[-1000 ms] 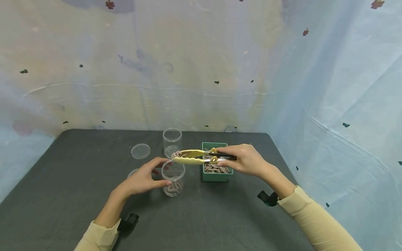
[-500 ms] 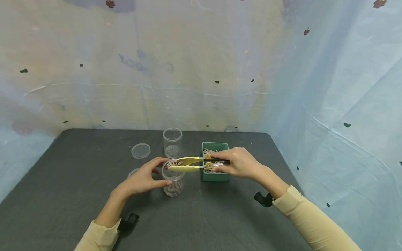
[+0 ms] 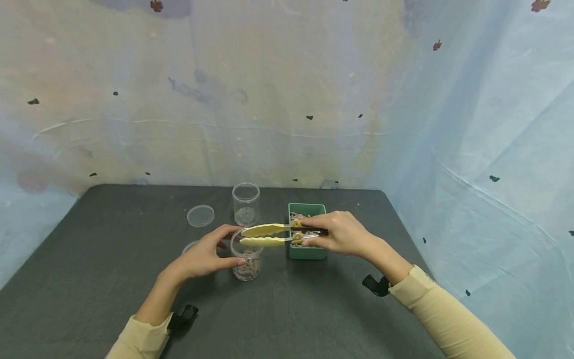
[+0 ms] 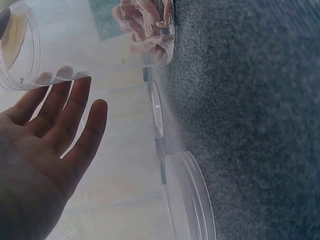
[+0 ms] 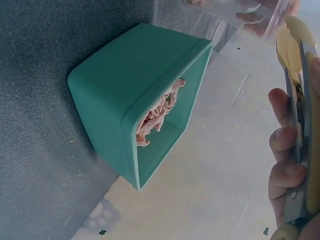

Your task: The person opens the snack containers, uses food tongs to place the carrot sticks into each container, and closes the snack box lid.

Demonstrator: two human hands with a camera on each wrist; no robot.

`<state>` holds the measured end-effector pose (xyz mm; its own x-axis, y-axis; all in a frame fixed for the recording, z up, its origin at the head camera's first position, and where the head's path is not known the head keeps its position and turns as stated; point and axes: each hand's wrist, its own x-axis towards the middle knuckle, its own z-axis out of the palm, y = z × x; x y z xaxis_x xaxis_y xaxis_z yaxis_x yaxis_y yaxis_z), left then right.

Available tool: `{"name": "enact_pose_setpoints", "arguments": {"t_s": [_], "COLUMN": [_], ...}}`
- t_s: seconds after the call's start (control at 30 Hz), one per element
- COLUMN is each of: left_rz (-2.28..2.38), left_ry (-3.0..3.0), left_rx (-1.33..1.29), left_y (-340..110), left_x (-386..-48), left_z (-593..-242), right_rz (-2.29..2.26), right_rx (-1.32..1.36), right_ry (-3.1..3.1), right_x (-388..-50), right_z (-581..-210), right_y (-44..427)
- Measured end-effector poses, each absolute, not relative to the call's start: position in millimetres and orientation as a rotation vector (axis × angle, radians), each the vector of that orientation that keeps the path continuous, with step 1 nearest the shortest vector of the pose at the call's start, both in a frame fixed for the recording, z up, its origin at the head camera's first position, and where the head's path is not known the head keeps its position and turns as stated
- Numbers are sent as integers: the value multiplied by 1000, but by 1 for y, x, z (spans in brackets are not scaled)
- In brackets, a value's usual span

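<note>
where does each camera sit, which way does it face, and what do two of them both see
Head: worn on the head, facing forward and down over the dark table; left hand, right hand and both sleeves show.
Left wrist: on that wrist, facing the near jar with pinkish strips; the left palm shows.
Right wrist: on that wrist, facing the green box and tongs; right fingers show at the right edge.
Shared: head and right wrist both show box and tongs.
</note>
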<state>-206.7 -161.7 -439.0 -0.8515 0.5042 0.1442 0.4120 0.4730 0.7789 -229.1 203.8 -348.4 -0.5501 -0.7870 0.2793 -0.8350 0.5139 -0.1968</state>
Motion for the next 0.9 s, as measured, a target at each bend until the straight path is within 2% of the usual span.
{"name": "enact_pose_setpoints", "arguments": {"t_s": [0.2,0.43,0.9], "left_rz": [1348,1356,1348], "left_ry": [2594,2604,2598], "left_rx": [821,829,837], "left_y": [-161,-163,-164], "left_x": [-208,-208,-208], "left_z": [-441,-442,-443], "right_rz": [557,560,266], "right_rx": [1323,1177,1012], "right_ry": [-2609,-2661,-2895], "right_x": [-225,-225,-236], "right_z": [-346,-341,-338], "right_y": [217,253,308]}}
